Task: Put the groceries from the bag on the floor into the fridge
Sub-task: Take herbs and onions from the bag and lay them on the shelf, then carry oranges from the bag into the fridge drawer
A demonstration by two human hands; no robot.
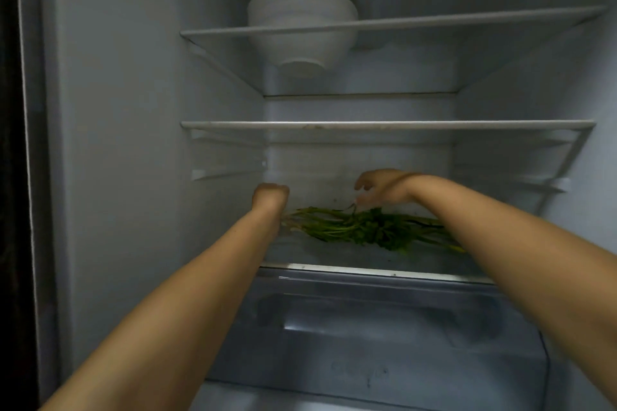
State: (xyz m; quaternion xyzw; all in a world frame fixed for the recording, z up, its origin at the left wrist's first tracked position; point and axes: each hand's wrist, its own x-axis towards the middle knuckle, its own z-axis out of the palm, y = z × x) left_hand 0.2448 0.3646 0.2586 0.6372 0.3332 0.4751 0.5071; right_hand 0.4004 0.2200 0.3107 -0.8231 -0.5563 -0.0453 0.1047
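Bunch of leafy greens (370, 227) lying flat on the lowest glass shelf (374, 269) of the fridge (133, 130), long axis running left to right; pale root ends pointing left, leafy mass in the middle, more stems trailing right. Left hand (271, 197) at the root end, fingers curled away from view, grip impossible to tell. Right hand (384, 188) just above the leaves, fingers loosely bent, holding nothing. Clear crisper drawer (377, 327) below. White bowl (300, 23) on the top shelf.

green herbs (370, 227), white bowl (300, 23)
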